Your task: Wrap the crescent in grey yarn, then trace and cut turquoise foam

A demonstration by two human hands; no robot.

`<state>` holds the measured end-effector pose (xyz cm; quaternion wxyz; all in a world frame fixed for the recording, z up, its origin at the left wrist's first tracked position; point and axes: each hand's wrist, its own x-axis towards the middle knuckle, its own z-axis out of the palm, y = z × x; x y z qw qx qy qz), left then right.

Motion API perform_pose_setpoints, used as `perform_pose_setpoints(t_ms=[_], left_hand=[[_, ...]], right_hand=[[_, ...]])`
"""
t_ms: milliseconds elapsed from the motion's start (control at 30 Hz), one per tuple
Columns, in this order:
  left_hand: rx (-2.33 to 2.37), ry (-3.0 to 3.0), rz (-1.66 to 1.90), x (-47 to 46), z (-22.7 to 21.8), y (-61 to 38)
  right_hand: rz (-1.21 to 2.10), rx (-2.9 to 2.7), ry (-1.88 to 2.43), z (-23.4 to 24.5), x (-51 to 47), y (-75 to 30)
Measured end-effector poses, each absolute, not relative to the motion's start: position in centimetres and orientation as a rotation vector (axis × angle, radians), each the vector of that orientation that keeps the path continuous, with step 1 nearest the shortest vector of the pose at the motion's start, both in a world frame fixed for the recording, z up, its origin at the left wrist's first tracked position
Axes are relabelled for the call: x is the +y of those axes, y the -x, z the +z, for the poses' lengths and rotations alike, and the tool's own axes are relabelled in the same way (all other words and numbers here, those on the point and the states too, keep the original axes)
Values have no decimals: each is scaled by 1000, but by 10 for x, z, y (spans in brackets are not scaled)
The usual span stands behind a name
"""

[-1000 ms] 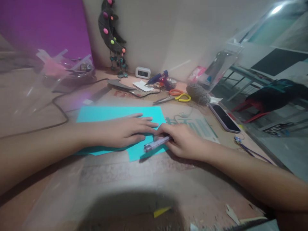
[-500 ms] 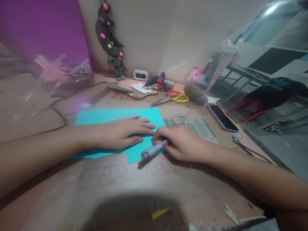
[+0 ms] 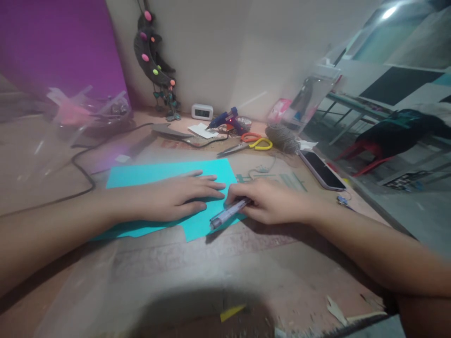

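A sheet of turquoise paper [image 3: 148, 174] lies on the brown table [image 3: 211, 263]. My left hand [image 3: 176, 199] rests flat on it, fingers stretched out and pressing it down. My right hand [image 3: 271, 202] is closed around a pen [image 3: 225, 214] at the paper's right edge, its fingertips close to those of my left hand. The pen's free end points toward me and to the left.
At the back stand orange and yellow scissors [image 3: 252, 142], a blue glue gun [image 3: 223, 120], a ball of grey yarn [image 3: 282, 137], a small white clock [image 3: 202, 111] and a dark moon-shaped decoration [image 3: 151, 51]. A phone [image 3: 320, 170] lies right. A black cable [image 3: 81, 173] runs left.
Both hands stay on the paper. My right hand with the pen has shifted slightly along the paper's right edge. The view has drifted a little to the right.
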<state>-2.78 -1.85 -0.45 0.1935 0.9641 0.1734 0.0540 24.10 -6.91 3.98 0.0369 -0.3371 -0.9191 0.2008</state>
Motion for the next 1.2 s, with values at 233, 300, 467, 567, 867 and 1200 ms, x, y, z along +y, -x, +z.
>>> perform_pose_setpoints(t_ms=[233,300,467,567,867,1200], left_hand=[[493,-2698,128,-18,-5,28],[496,-2702,119,-18,-6,28],[487,-2710,137,-17,-8,30],[475,-2699,174,-17,-8,29],[517,-2680,155,-19,-9,30],[600,-2633,123,-26,-1,28]], right_hand=[[468,-2698,988,21,-73,-240],[487,-2682,940,18,-70,-240],[786,-2735,1003,36,-53,-250],[781,-2722,1053,39,-56,-251],[770,-2666,1022,33,-61,-247],[559,-2612,1060,15,-71,-245]])
